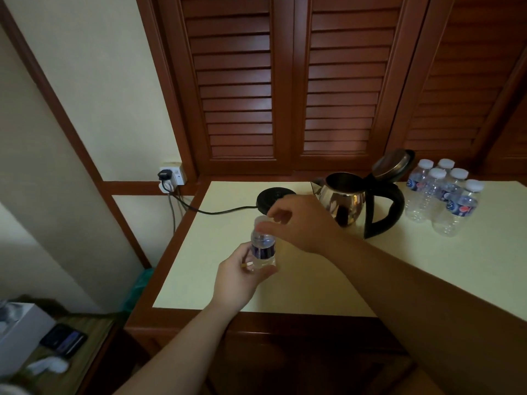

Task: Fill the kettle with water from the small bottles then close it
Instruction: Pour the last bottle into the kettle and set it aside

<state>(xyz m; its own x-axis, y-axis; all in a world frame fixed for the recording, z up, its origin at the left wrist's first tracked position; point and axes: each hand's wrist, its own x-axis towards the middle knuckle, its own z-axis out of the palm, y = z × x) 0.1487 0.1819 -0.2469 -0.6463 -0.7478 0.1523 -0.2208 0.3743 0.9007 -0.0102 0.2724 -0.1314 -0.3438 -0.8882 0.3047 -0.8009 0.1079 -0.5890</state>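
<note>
Kettle (349,202) stands on the cream tabletop (328,280), steel body, black handle toward the viewer's right, lid (392,163) tipped up and back; mouth open, inside dark, contents cannot be told. Left of kettle, touching nothing: black base (269,199), with a cord (216,210) running left off the tabletop edge to a wall socket (172,175). Right of kettle, just beside the handle: cluster of five bottles (443,195), white caps on, standing upright, look clear; fill level not readable.

In front and left of kettle, a bottle (262,248) held above the tabletop. Left hand (242,276) grips its lower body, fingers curled round it. Right hand (296,223) comes over from the kettle side, fingers pinching the white cap (263,220). Right forearm crosses in front of the kettle's lower body, partly hiding it.

Bare tabletop lies between the held bottle and the near edge, and in front of the bottle cluster. Behind kettle: louvred wooden doors (285,81). Far lower left of kettle, a lower shelf with a white box (21,332) and a dark phone (64,339).
</note>
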